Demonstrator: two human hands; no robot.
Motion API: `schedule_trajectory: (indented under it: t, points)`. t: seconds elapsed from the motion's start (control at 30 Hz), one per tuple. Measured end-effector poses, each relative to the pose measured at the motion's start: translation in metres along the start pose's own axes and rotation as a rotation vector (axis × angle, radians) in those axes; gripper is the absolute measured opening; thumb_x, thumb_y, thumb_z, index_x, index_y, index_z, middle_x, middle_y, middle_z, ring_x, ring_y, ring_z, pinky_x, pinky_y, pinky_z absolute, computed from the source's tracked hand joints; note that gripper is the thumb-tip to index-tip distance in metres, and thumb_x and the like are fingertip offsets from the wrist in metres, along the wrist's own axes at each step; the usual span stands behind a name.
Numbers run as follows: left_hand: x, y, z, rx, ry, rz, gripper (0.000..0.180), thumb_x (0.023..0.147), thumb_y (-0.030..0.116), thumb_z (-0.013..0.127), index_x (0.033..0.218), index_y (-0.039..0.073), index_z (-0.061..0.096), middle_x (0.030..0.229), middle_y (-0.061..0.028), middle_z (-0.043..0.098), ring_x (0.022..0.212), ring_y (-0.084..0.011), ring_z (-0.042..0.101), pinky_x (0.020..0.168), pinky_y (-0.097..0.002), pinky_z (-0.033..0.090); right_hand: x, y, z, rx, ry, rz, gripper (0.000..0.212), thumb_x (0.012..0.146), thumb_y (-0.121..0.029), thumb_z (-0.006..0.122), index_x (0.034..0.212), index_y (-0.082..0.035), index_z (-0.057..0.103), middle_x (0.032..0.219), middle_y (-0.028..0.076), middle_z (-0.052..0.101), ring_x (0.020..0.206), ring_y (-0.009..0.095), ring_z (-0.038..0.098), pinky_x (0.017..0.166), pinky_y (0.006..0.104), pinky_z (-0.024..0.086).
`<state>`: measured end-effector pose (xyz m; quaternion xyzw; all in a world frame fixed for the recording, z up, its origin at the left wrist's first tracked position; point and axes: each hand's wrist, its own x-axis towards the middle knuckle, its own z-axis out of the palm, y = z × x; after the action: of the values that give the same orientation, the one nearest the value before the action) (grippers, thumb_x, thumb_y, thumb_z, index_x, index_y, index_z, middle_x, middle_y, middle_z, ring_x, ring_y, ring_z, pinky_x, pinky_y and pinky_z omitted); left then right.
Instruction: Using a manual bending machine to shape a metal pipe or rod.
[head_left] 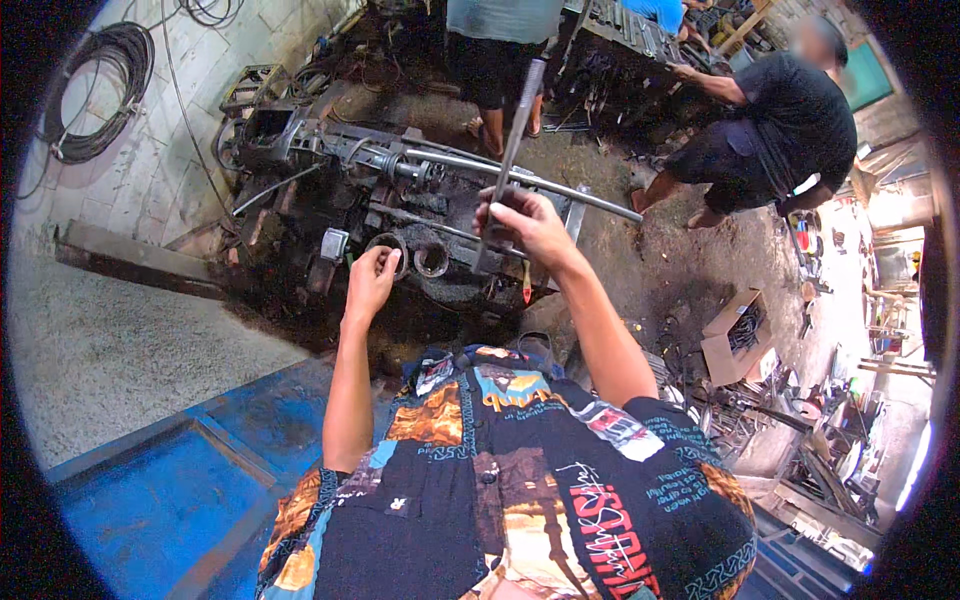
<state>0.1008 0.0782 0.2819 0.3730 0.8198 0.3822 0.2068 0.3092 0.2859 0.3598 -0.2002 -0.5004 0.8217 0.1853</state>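
Observation:
My right hand [532,226] is closed around a long flat metal bar [519,125], held tilted with its upper end pointing away from me. The bar's lower end hangs over the greasy machine [360,160] on the floor. With bent fingers, my left hand [372,283] grips the near rim of a dark metal ring [398,246]. Beside that ring, to the right, sits a second round metal ring [431,260]. A small light metal block [334,244] lies left of my left hand. A brush-like tool with a red end [527,285] rests below my right hand.
A long shiny rod [540,182] lies across the machine. One person stands beyond it; another in dark clothes [770,120] bends at the right near a workbench [630,30]. An open cardboard box [735,335] and metal scrap lie right. A blue metal panel [180,490] is at lower left.

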Motion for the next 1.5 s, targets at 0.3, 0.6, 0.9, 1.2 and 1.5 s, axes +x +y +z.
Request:
schedule_trajectory:
  t: [0.3, 0.6, 0.9, 1.2, 1.5]
  points:
    - [-0.006, 0.091, 0.012, -0.408, -0.083, 0.186, 0.025, 0.092, 0.016, 0.065, 0.107, -0.003, 0.066, 0.084, -0.0053, 0.068, 0.072, -0.0092, 0.059, 0.066, -0.0261, 0.048, 0.001, 0.023, -0.001, 0.091, 0.299, -0.109, 0.023, 0.09, -0.008, 0.066, 0.11, 0.003, 0.063, 0.104, 0.013, 0.069, 0.095, 0.02, 0.067, 0.087, 0.0333, 0.055]
    - [0.01, 0.096, 0.027, -0.6, -0.206, 0.065, 0.023, 0.091, 0.016, 0.067, 0.103, -0.004, 0.068, 0.082, 0.0015, 0.064, 0.071, -0.0034, 0.054, 0.061, -0.0189, 0.042, -0.002, 0.039, 0.006, 0.355, 0.534, -0.068, 0.011, 0.088, -0.008, 0.069, 0.095, 0.0, 0.066, 0.093, 0.008, 0.069, 0.085, 0.015, 0.066, 0.078, 0.0295, 0.057]
    - [0.022, 0.103, 0.037, -0.547, -0.165, 0.149, 0.02, 0.093, 0.013, 0.064, 0.101, -0.005, 0.068, 0.083, -0.0008, 0.068, 0.072, -0.0063, 0.057, 0.064, -0.022, 0.045, -0.033, 0.029, -0.013, -0.087, 0.402, 0.039, 0.02, 0.091, -0.014, 0.066, 0.1, 0.004, 0.065, 0.082, 0.009, 0.069, 0.068, 0.016, 0.067, 0.066, 0.0332, 0.056]
    - [0.035, 0.092, 0.034, -0.097, -0.483, 0.275, 0.027, 0.093, 0.024, 0.061, 0.098, -0.001, 0.069, 0.082, -0.0083, 0.071, 0.073, -0.0139, 0.061, 0.068, -0.0309, 0.048, -0.056, 0.081, -0.068, -1.052, 0.092, -0.245, 0.034, 0.076, -0.012, 0.071, 0.108, -0.002, 0.065, 0.108, 0.019, 0.065, 0.101, 0.035, 0.062, 0.088, 0.041, 0.05]
    - [0.039, 0.085, 0.067, -0.06, -0.643, 0.135, 0.027, 0.096, 0.024, 0.057, 0.094, -0.001, 0.068, 0.081, -0.0054, 0.069, 0.075, -0.0106, 0.06, 0.071, -0.0283, 0.047, -0.066, 0.118, -0.094, -1.166, 0.132, -0.389, 0.025, 0.077, -0.017, 0.072, 0.098, -0.003, 0.067, 0.093, 0.013, 0.063, 0.093, 0.033, 0.061, 0.083, 0.0411, 0.05]
